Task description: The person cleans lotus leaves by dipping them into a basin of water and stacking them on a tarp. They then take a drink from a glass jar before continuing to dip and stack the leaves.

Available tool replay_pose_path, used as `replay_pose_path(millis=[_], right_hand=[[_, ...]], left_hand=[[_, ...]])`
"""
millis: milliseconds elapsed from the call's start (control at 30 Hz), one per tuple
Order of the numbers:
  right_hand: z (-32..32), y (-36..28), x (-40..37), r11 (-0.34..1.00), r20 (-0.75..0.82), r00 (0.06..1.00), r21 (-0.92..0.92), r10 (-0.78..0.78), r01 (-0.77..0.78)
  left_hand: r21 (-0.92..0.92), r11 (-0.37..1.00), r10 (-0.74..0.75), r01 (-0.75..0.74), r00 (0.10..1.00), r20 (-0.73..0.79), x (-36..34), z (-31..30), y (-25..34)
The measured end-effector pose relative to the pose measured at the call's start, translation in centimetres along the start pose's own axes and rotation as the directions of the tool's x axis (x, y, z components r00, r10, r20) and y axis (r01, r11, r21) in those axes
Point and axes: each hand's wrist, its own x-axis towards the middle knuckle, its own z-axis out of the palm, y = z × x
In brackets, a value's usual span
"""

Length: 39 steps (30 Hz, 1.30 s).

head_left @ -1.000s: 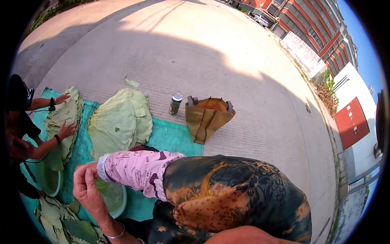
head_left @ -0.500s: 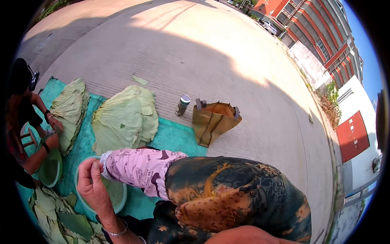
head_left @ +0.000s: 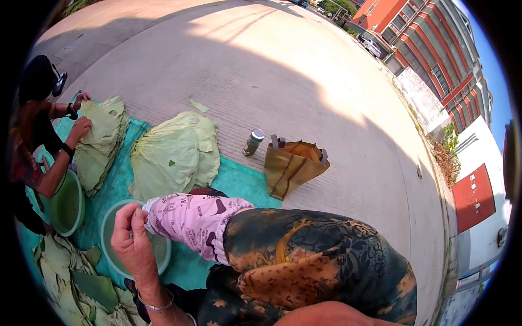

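Observation:
My left hand (head_left: 133, 244), with a silver bangle at the wrist, is closed in a pinch above a pale green basin (head_left: 104, 239). Whatever its fingers hold, if anything, is too small or hidden to name. My right arm reaches in from the right in a pink printed sleeve cover (head_left: 196, 220), whose cuff ends close to my left fingertips. Behind the left hand, my right hand and its fingers are hidden. Beyond the basin lies a fanned stack of large pale green lotus leaves (head_left: 174, 155). More crumpled leaves (head_left: 65, 282) lie at lower left.
At far left a co-worker's hands (head_left: 80, 129) handle another leaf stack (head_left: 100, 144), near a second green basin (head_left: 79, 209). A teal sheet (head_left: 244, 182) covers the ground. A lidded bottle (head_left: 253, 142) and a brown tote bag (head_left: 293, 168) stand by its far edge.
The co-worker's hands have risen from near their basin to the top of their leaf stack. My left hand stays pinched near the cuff. The view has shifted slightly.

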Motion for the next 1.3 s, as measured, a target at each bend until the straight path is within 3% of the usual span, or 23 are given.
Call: replay_pose_path(millis=[533,1300], right_hand=[[0.7,-0.8,-0.4,0.999,-0.005,1.0,-0.035,0.015,-0.015],[-1.6,0.7,-2.0,0.999,-0.094,0.995,-0.031,0.016,-0.018]], left_hand=[[0.047,0.994,0.101,-0.099,0.994,-0.042,-0.7,-0.5,0.5],[0.067,0.995,0.07,-0.07,0.998,0.005,1.3,1.9,-0.4]])
